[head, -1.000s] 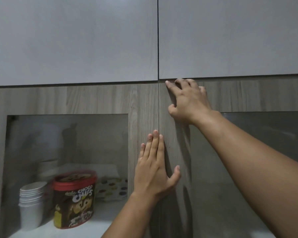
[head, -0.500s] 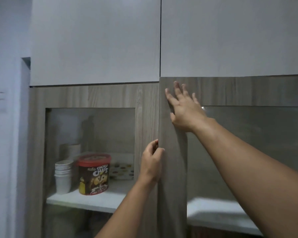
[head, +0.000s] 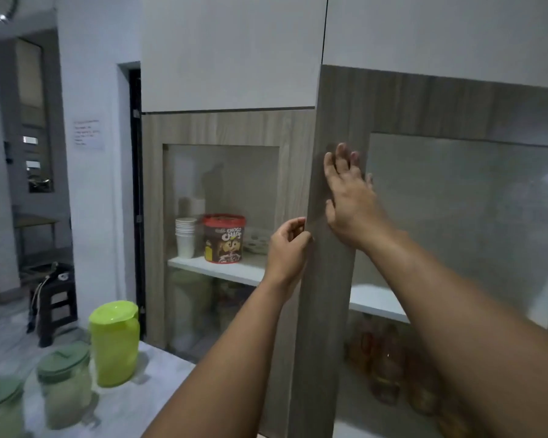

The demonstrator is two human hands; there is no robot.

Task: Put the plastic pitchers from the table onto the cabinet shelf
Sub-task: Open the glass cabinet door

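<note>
A lime-green plastic pitcher (head: 114, 343) stands on the table (head: 133, 403) at lower left, beside two clear pitchers with green lids (head: 65, 384) (head: 0, 409). My left hand (head: 287, 248) curls its fingers around the left edge of the right cabinet door (head: 326, 279), which stands partly swung out. My right hand (head: 348, 200) lies flat with fingers spread on the front of that door's wooden frame. A white cabinet shelf (head: 222, 270) shows behind the glass.
On the shelf behind the closed left glass door stand stacked white paper cups (head: 185, 237) and a red-lidded Choco Chips tub (head: 223, 238). Amber bottles (head: 389, 361) sit below the shelf on the right. A dark stool (head: 53, 298) stands on the floor at left.
The right cabinet door has swung outward, my left hand going from flat on the wood to hooked around its edge. The view pulled back, bringing the table and pitchers into sight.
</note>
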